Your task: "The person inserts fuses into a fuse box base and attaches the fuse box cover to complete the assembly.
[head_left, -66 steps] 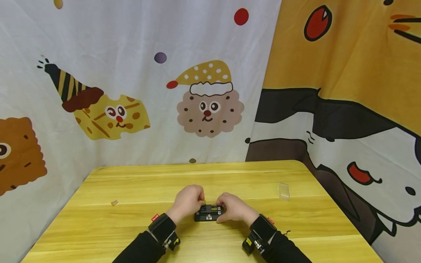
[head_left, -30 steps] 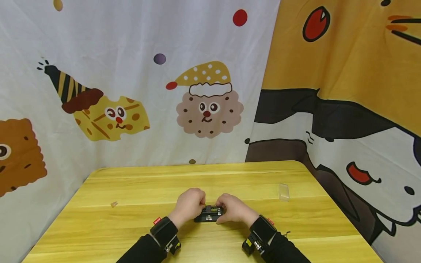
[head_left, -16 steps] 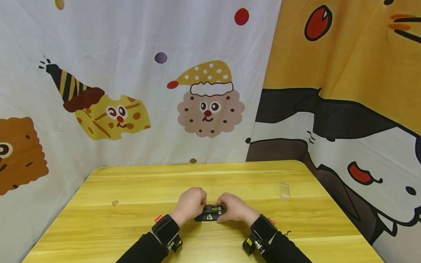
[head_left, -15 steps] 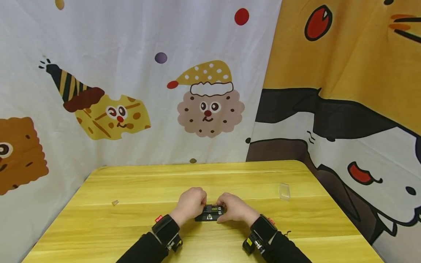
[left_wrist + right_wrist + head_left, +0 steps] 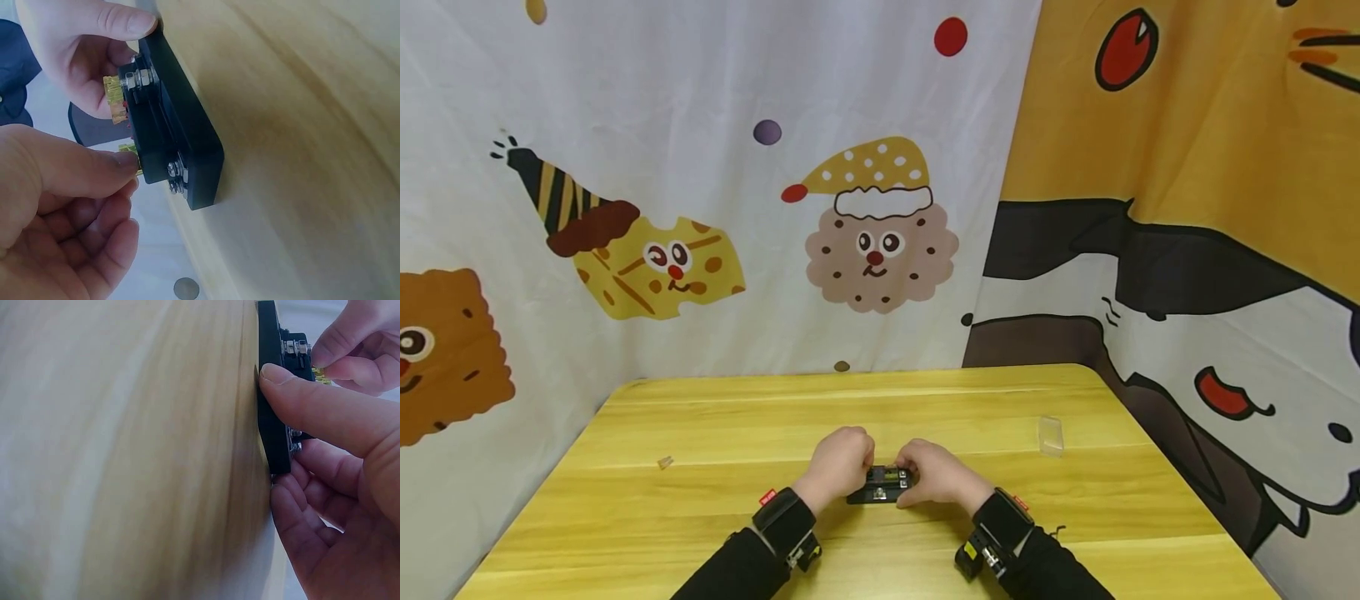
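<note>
A small black block [image 5: 886, 485] with metal screw terminals and knurled brass knobs sits on the table between both hands. My left hand [image 5: 838, 462] pinches one brass knob [image 5: 127, 149] between thumb and forefinger, the other fingers curled below; its fingertips hide most of that knob. A second brass knob [image 5: 114, 90] stands farther along the block, close to the right hand's fingers. My right hand [image 5: 938, 475] grips the block's right end. In the right wrist view, its thumb [image 5: 278, 375] presses on the base's side, with the other fingers around the opposite side.
A clear plastic piece, like a lid [image 5: 1051, 437], lies at the table's back right. On the left is a tiny clear-brown scrap [image 5: 666, 462]. The wooden table [image 5: 715, 417] ends at a printed cloth backdrop [image 5: 700, 342] behind and at the right.
My left hand has shifted slightly right and rolled over the knob, which was showing by its fingertips 2.2 seconds ago. The right hand keeps its grip, and the block stays nearly in place.
</note>
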`<state>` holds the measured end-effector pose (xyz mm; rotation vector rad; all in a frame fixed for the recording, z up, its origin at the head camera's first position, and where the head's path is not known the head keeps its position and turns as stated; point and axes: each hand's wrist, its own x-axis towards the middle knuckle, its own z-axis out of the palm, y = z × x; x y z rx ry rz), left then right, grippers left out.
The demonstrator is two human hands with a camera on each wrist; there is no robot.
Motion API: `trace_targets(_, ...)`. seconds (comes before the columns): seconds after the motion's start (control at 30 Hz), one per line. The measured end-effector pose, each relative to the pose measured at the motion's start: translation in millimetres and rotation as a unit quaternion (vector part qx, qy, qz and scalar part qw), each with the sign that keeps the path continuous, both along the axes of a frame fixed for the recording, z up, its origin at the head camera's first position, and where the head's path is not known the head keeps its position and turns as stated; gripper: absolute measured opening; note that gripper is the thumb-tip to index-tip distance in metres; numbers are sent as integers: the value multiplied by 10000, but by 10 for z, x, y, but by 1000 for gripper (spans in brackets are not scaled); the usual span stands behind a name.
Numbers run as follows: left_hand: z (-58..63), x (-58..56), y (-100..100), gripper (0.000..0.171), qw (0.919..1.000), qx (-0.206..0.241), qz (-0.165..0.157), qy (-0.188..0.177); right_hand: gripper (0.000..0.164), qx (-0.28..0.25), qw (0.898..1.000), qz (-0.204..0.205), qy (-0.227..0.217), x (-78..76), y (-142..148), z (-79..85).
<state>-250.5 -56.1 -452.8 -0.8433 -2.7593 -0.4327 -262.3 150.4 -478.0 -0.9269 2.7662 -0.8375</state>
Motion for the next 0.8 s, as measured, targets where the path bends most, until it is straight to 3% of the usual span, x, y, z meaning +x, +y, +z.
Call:
trace_targets(0.33, -22, -22, -25, 27, 9996, 194, 42, -212, 44, -37, 10000, -21, -29, 9, -3, 7)
trace_targets(0.47, -31, -20, -89, 23, 9983, 424, -89, -383, 44, -54, 10000, 47, -48, 10, -10, 2)
trace_targets(0.63, 7, -15, -282, 8, 9967, 486, -391, -513, 44, 9, 10000, 88, 24, 8, -13, -14)
trace_targets(0.8, 22, -14, -567, 5, 9974, 540, -284, -387, 46, 18, 10000, -37, -38, 20, -12, 1)
